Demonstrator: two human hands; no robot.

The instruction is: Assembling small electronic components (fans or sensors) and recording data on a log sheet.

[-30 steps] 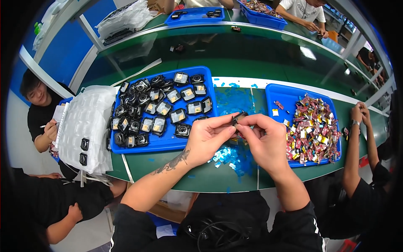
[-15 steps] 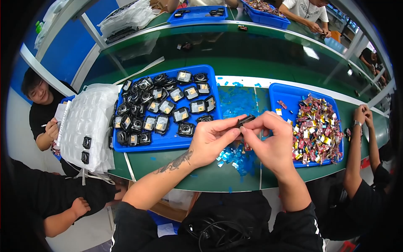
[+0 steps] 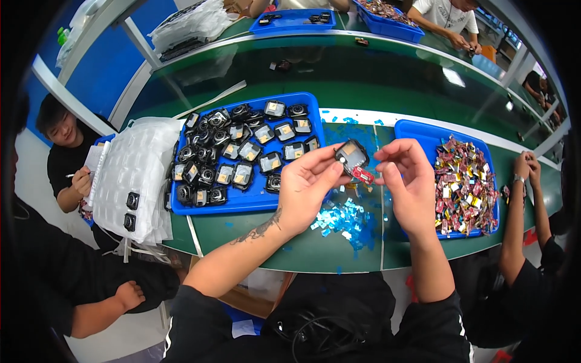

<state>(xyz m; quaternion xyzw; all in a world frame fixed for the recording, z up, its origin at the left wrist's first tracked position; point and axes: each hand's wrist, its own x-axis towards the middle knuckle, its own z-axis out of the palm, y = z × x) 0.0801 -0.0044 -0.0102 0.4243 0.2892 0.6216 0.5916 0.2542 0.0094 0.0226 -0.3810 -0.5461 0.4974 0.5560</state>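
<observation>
At a green workbench (image 3: 308, 257), a worker's left hand (image 3: 308, 192) pinches a black casing (image 3: 353, 153) between thumb and fingers, its open face tilted toward the camera; a small red piece (image 3: 363, 175) hangs at the casing's five o'clock edge; the right hand (image 3: 414, 184) is poised just beside it at three o'clock, thumb and fingers parted, nothing visible in its grasp. On a clock face centred on the casing, a blue tray (image 3: 254, 196) lies at nine o'clock, filled with similar black casings (image 3: 243, 175), some showing pale insides, others round lenses; at three o'clock a second blue tray (image 3: 413, 134) bears a heap of red, white and yellow parts (image 3: 466, 193); shiny blue scraps (image 3: 346, 222) are strewn across the bench at six o'clock. Farther out at nine o'clock, clear plastic trays (image 3: 130, 160) stand stacked past the first tray, two small black units (image 3: 131, 212) on them; beyond, a co-worker's hand (image 3: 80, 183) holds a pen beside a notepad (image 3: 97, 158); at one o'clock, across the line, a person in a white shirt (image 3: 445, 17) works with both hands.
</observation>
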